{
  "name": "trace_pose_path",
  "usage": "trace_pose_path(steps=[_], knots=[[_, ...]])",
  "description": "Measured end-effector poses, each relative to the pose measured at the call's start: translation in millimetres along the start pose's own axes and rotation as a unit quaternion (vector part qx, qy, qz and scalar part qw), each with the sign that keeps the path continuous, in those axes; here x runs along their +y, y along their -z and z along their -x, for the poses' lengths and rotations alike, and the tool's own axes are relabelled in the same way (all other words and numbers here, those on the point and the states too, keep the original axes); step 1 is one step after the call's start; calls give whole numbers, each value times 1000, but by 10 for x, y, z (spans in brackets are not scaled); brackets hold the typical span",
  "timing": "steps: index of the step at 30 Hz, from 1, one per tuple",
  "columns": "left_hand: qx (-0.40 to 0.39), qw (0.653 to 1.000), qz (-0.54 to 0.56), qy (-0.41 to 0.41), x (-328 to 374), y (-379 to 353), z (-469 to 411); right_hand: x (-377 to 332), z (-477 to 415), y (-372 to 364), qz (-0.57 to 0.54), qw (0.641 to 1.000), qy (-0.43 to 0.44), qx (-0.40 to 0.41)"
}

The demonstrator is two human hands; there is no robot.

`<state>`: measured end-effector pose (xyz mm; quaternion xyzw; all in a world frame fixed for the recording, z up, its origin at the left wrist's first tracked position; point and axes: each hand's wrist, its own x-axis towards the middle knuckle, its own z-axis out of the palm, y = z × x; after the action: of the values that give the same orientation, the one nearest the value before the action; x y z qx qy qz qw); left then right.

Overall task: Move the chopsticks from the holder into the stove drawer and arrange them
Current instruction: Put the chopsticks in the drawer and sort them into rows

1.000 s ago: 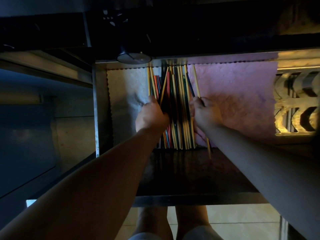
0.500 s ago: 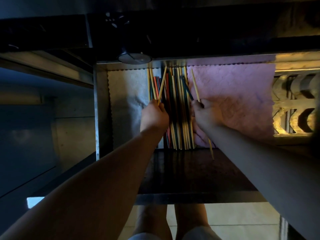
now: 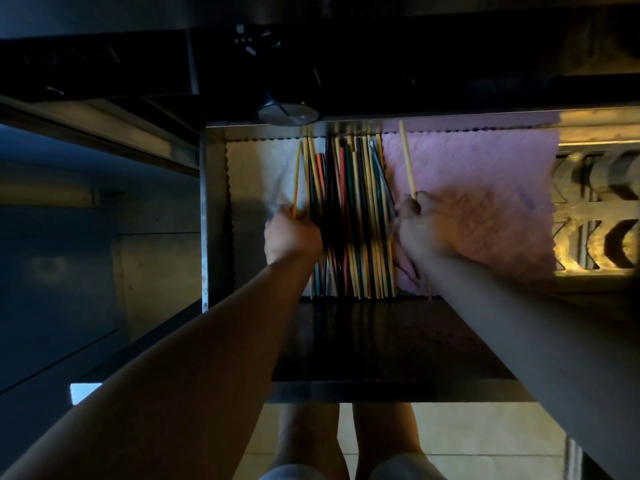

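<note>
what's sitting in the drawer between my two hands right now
In the head view, the row of coloured chopsticks lies lengthwise between the left hand and right hand; each hand pinches one pale stick.

The single head-worn wide-angle camera looks steeply downward and forward from close above, with the open stove drawer [image 3: 214, 216] at frame centre and the floor [image 3: 467, 431] along the lower edge.
</note>
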<state>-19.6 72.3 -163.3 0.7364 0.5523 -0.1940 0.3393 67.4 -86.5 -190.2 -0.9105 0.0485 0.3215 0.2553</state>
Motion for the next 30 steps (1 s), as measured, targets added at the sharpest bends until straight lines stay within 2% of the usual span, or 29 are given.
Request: trace_pose_path(steps=[4, 12, 24, 30], knots=[[-22, 999, 42, 21, -57, -52, -62, -27, 21, -45, -47, 998, -11, -28], [-13, 997, 71, 35, 45, -69, -18, -141, 188, 0, -109, 994, 1, -8], [-28, 995, 99, 2, 59, -239, 47, -150, 156, -15, -41, 999, 22, 18], [-40, 992, 120, 5, -67, -245, 19, -229, 163, -128, 31, 999, 33, 26]])
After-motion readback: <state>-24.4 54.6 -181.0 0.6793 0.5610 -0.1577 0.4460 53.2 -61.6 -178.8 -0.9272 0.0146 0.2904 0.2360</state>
